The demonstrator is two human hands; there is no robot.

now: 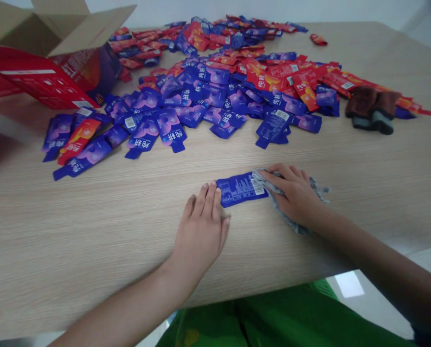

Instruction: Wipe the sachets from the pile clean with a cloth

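Green clothing below hands; left hand flat at blue packet's end; right hand gripping grey cloth, whose drag could dislodge it.

A pale wood-grain table is carrying heaped blue and red sachets, one blue sachet before them, a red cardboard box leftward.

"Free room?"
"Tabletop left of the left hand; strip between blue packet and packet pile."
"Blocked?"
"Far side: pile, carton at its left, brown-grey bundle at its right end. Blue packet: left hand at one end, right hand plus grey cloth at the other; open from above between."
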